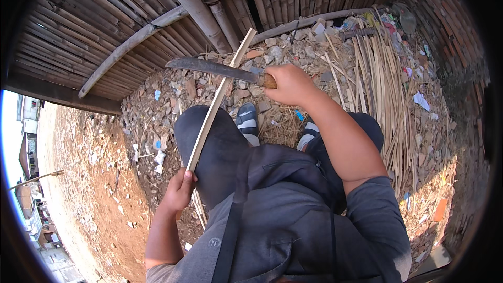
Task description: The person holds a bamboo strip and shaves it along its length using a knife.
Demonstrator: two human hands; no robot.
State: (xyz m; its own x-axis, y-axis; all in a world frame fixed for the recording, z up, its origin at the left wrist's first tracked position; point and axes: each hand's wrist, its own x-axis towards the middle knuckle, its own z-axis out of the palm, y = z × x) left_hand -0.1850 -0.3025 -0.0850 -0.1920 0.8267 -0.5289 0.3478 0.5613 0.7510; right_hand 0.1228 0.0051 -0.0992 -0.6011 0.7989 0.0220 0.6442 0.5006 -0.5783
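Observation:
My left hand grips the lower end of a long pale bamboo strip, fingers wrapped round it. The strip slants up and to the right past my left knee, its far end raised toward the bamboo wall. In my right hand is the wooden handle of a machete. Its dark blade points left and crosses the strip near the upper part. Whether the edge bites into the strip or only lies against it, I cannot tell.
To my right lies a heap of long split bamboo strips. A bamboo wall rises ahead and left, a brick wall at the right. Stones and rubble cover the ground around my sandals. More strips lie by my left thigh.

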